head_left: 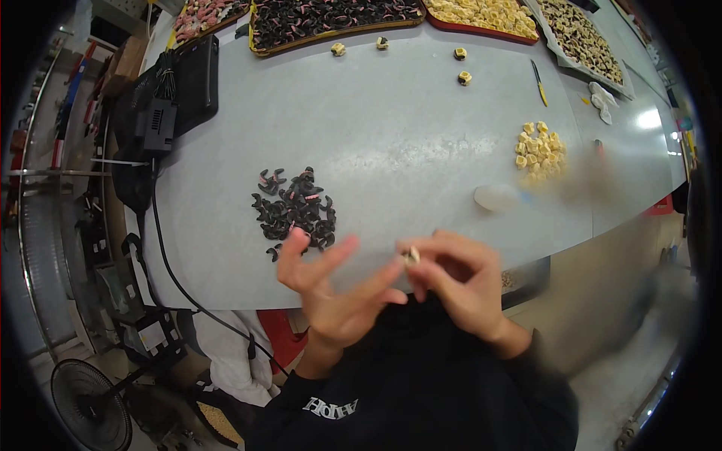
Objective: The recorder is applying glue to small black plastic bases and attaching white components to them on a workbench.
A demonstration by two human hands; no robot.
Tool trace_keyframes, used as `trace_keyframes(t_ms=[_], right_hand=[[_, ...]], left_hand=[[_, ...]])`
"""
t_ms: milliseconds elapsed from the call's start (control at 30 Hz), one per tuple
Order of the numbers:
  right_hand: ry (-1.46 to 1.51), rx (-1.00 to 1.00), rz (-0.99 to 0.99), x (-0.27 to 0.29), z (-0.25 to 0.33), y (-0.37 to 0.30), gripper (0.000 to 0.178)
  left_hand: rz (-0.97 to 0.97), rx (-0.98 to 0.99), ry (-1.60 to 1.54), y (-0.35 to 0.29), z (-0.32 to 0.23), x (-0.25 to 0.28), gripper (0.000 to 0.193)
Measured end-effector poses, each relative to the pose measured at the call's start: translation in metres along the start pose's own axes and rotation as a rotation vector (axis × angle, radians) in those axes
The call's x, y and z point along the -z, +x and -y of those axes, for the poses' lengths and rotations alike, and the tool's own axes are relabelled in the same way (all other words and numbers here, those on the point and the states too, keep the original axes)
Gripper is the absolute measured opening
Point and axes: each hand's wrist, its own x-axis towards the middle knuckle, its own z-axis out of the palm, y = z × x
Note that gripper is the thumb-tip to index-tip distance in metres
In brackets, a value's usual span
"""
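Head view:
1. Right hand (462,282), lower centre right: grasping a small cream-and-dark piece (411,257) in a thumb-and-finger pinch.
2. Left hand (331,293), lower centre: released, fingers spread; one fingertip reaches to the piece. Contact blurred, can't tell if touching.
3. The piece sits between the hands, lower centre, near the table's front edge. Exact fit of its parts too small to read.
4. Judgement: the step looks like fine fingertip work. Light pinch is best; a hard squeeze could deform it if soft.
5. Left fingertip should steady the free side, pressing evenly, so the piece doesn't twist.
6. Spread left fingers hang close to the black curved pieces (295,210), centre left; better to tuck them in.
7. Working over the grey table (406,135) seems safer, in case of a drop.
8. Cream pieces (540,152), right of centre, lie well apart from both hands. Similar two-tone pieces (460,54), upper centre, make a handy visual check.
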Motion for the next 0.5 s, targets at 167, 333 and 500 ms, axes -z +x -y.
trace_keyframes(t_ms=[167, 333, 500], right_hand=[[-0.134, 0.375, -0.209, -0.018, -0.003, 0.029, 0.043], [-0.567, 0.780, -0.334, 0.006, -0.028, 0.002, 0.042], [-0.538, 1.015, -0.648, 0.035, -0.035, -0.024, 0.020]], left_hand=[[-0.153, 0.255, 0.255, 0.005, 0.012, 0.023, 0.028], [0.003, 0.343, 0.345, -0.005, 0.035, 0.061, 0.031], [0.108, 0.331, 0.288, -0.012, 0.045, 0.065, 0.027]])
